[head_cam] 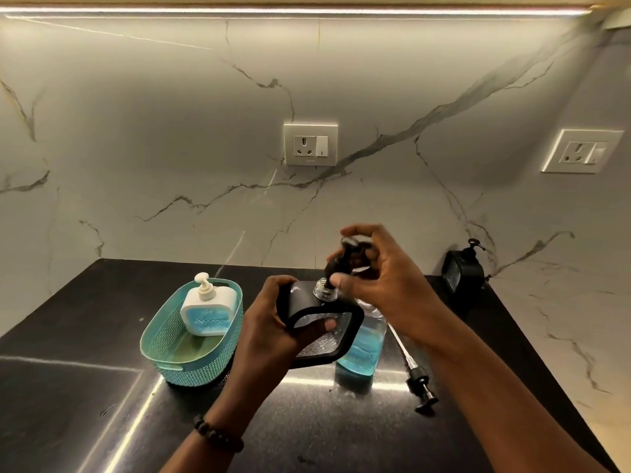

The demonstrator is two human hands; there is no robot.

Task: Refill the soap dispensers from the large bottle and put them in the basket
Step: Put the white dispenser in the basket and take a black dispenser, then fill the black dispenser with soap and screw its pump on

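Observation:
My left hand [273, 322] grips a black-framed soap dispenser [327, 339], tilted above the counter. Its clear threaded neck [323, 291] is exposed. My right hand [379, 285] holds the black pump head [348, 257] right at that neck. Behind the dispenser stands the large clear bottle [358, 356] with blue soap, partly hidden. Its long pump with tube [415, 377] lies on the counter to the right. A white dispenser [209, 310] filled with blue soap stands in the teal basket [170, 363] at the left.
Another black dispenser [464, 271] stands at the back right by the marble wall. The dark counter [85, 387] ends at a right edge near the pump. Two wall sockets [310, 144] sit above.

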